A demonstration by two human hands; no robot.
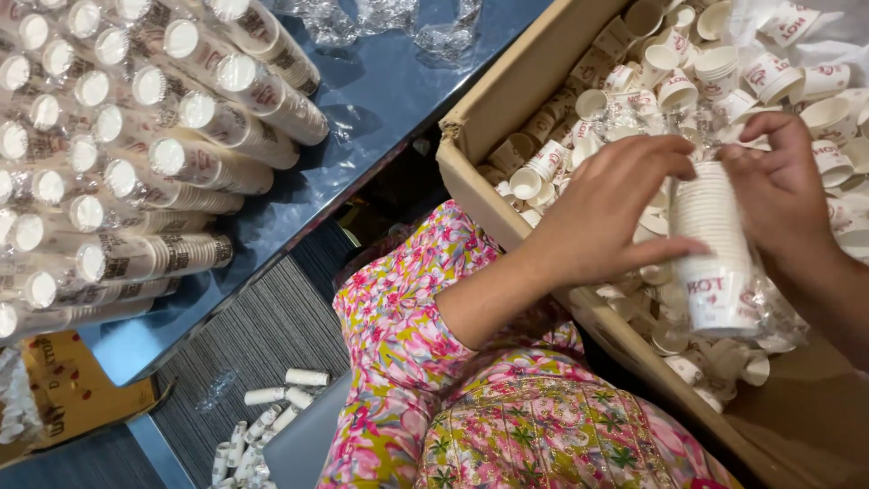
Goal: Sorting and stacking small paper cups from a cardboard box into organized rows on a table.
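Observation:
A stack of nested white paper cups (715,240) with red print stands upright over a cardboard box (507,100) full of loose cups. The stack sits partly in a clear plastic sleeve (769,312) bunched around its lower end. My left hand (606,213), in a pink floral sleeve, grips the stack from the left side. My right hand (778,181) holds its top from the right, fingers curled over the upper rim.
Several wrapped stacks of cups (136,145) lie piled on a dark blue table (380,81) at the left. Crumpled clear plastic (389,18) lies at the table's far edge. Small white rolls (272,407) lie on the grey floor below. A yellow carton (63,389) sits at lower left.

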